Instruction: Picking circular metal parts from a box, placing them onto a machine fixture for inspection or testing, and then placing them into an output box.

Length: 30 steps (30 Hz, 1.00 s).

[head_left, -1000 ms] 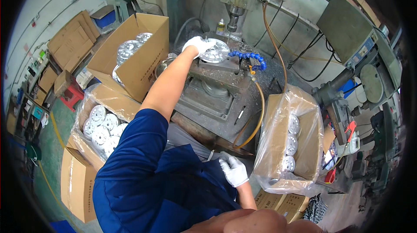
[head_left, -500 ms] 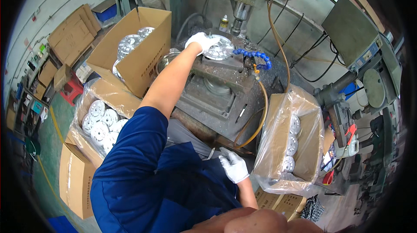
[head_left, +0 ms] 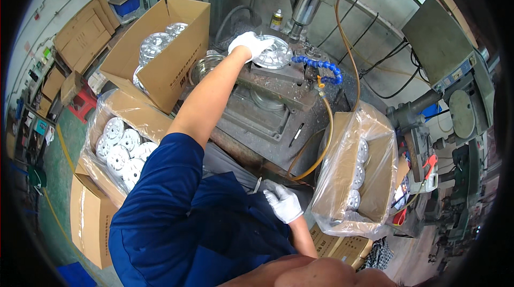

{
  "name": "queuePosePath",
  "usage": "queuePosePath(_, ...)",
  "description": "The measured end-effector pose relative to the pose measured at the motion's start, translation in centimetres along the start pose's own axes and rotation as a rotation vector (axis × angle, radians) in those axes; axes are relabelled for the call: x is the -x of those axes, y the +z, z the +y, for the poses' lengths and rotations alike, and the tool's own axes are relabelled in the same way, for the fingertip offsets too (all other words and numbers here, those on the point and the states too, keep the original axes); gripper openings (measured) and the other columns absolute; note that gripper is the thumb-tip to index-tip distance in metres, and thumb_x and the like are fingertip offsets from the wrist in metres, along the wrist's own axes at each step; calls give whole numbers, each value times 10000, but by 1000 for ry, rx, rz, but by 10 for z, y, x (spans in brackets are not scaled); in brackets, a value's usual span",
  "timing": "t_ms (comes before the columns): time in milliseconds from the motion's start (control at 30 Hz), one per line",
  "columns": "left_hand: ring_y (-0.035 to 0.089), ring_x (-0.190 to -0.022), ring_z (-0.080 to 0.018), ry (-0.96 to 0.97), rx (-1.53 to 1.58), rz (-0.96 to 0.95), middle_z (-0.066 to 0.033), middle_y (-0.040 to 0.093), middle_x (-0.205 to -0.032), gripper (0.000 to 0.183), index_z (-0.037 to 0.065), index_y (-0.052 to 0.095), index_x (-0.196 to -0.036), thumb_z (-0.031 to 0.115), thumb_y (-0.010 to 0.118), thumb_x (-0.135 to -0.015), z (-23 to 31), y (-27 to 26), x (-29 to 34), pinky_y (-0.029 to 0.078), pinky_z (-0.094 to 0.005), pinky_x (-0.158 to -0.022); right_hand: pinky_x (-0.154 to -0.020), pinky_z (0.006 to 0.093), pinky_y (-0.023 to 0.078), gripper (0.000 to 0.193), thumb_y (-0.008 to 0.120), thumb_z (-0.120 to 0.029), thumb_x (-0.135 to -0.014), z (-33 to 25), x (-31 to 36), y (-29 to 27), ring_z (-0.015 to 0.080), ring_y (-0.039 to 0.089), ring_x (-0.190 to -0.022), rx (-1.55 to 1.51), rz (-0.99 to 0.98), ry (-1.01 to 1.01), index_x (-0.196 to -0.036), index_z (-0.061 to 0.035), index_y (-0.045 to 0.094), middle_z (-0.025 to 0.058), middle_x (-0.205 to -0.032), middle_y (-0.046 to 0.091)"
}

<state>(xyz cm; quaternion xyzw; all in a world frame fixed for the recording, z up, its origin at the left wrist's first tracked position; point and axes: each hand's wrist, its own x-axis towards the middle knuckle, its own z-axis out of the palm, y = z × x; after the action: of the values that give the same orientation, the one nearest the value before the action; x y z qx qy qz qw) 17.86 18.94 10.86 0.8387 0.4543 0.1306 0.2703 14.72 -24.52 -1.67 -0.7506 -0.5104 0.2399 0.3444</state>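
Reaching forward, the left hand [head_left: 249,44] in a white glove rests on a round silver metal disc [head_left: 273,52] lying on the machine bed [head_left: 267,102], directly beneath the drill spindle [head_left: 304,11]; the fingers grasp the disc at its near left edge. Compared with a second ago, the disc and the hand lie slightly closer to the spindle; the part appears to be in the course of being seated under the tool. The right hand [head_left: 284,204], also gloved, is clenched around a light-coloured handle low at the front of the machine, in much the same place as before.

Surrounding items: a blue segmented coolant hose [head_left: 317,66] curves just beside the disc on its right and stands closest in the way; an orange hose [head_left: 321,142] loops down the machine's right side; an open cardboard box [head_left: 160,57] with more silver discs stands to the left; a plastic-lined box [head_left: 115,137] of white-looking discs stands nearer the person on the left; another plastic-lined box [head_left: 358,174] with discs stands to the right; a small bottle [head_left: 276,19] stands behind the disc.
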Motion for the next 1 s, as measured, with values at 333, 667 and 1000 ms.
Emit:
queuePosePath(333,571,-1138,-328,-8,21,86,-200,600,-1213,778,19,622,-1171,666,567,-742,-1,2,0,438,-373,-957,-839,385,515,371,617,-257,-886,-3,-7,-5,338,637,-980,-79,-8,4,-1220,-98,588,178,-1069,655)
queuePosePath(667,540,-1181,-313,-22,15,37,-181,565,-1267,793,30,595,-1211,673,555,-751,0,1,1,421,-370,-985,-815,335,522,347,649,-147,-857,-7,-6,-9,281,674,-921,-51,29,-15,-1178,-23,604,169,-1013,678)
queuePosePath(1000,574,-1133,-322,-2,16,67,-192,608,-1202,758,24,631,-1159,657,572,-746,-2,5,-2,440,-370,-954,-810,334,524,363,650,-156,-858,-8,-2,-11,274,677,-916,-5,22,-19,-1194,-30,597,166,-1010,679)
